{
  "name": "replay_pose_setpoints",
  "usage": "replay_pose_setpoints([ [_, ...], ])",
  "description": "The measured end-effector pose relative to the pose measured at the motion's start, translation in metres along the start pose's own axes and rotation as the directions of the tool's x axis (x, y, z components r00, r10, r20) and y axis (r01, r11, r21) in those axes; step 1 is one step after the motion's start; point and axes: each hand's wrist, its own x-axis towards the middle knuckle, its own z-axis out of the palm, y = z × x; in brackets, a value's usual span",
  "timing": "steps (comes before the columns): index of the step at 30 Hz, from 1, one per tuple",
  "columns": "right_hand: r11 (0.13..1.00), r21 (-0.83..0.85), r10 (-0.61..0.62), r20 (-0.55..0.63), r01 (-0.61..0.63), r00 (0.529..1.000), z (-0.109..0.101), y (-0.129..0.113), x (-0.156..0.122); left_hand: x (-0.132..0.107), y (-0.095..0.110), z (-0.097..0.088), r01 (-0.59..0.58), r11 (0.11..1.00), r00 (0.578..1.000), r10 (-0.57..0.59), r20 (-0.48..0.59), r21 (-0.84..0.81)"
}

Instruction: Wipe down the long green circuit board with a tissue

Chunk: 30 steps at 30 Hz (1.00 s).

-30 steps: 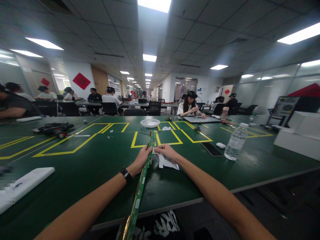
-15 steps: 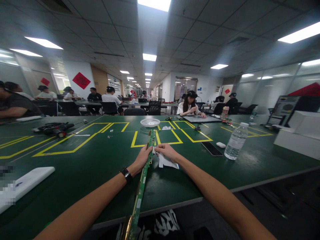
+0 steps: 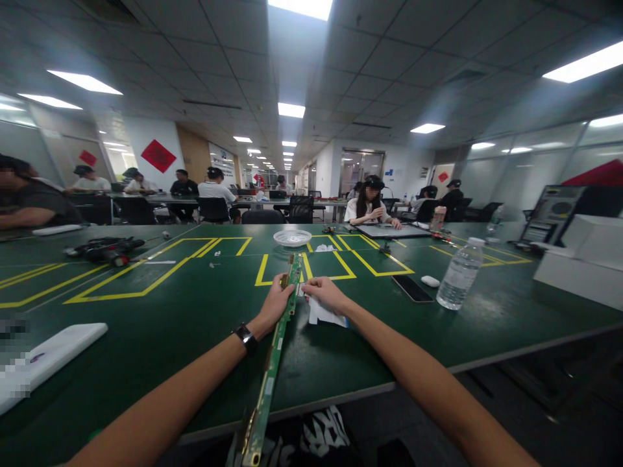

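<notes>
A long, narrow green circuit board (image 3: 275,353) slants from the table over its front edge toward my lap. My left hand (image 3: 277,303), with a dark band on the wrist, is closed around its upper part. On the board's right side my right hand (image 3: 325,293) pinches a white sheet of paper (image 3: 327,316), part of which hangs below the fingers. A small pale piece shows between the fingertips and the board; I cannot make out whether it belongs to the paper. Beyond the board's far end stands a white round basket (image 3: 292,239).
A phone (image 3: 411,288), a white case (image 3: 430,281) and a water bottle (image 3: 460,275) stand to the right, white boxes (image 3: 579,266) farther out. Left lie a black device (image 3: 104,250) and a white slab (image 3: 58,360). Across the table sits a person (image 3: 372,204).
The board's near end has shifted slightly and turned a little. My left fingers show more over the board's left edge. The right hand has hardly moved.
</notes>
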Motion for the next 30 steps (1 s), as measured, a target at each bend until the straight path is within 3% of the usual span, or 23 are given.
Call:
replay_pose_setpoints([
  [2,1.000,0.013,-0.008,-0.018,0.009,1.000,0.000,-0.003,-0.001,0.000,-0.001,0.000,-0.055,0.984,0.997,0.062,-0.039,0.171],
  [5,0.999,0.038,-0.016,-0.040,0.018,0.999,0.001,-0.005,-0.002,-0.002,0.000,-0.001,-0.065,0.887,0.985,0.130,-0.112,0.457],
  [8,0.998,0.040,-0.036,-0.056,0.038,0.998,0.001,-0.005,-0.002,-0.004,0.005,-0.002,-0.087,0.817,0.969,0.202,-0.142,0.570],
  [12,0.996,-0.022,-0.086,-0.083,0.084,0.993,0.001,-0.005,-0.001,-0.005,0.013,-0.004,-0.275,0.831,0.954,0.299,0.028,0.483],
  [15,0.988,-0.100,-0.128,-0.114,0.117,0.985,0.001,-0.007,-0.002,-0.006,0.017,-0.004,-0.314,0.871,0.949,0.289,0.124,0.378],
  [21,0.955,-0.249,-0.199,-0.145,0.159,0.969,0.005,-0.012,-0.006,-0.009,0.017,-0.003,-0.312,0.869,0.950,0.290,0.118,0.384],
  [30,0.935,-0.304,-0.233,-0.148,0.180,0.961,0.008,-0.018,-0.010,-0.010,0.015,-0.003,-0.346,0.828,0.938,0.320,0.134,0.442],
])
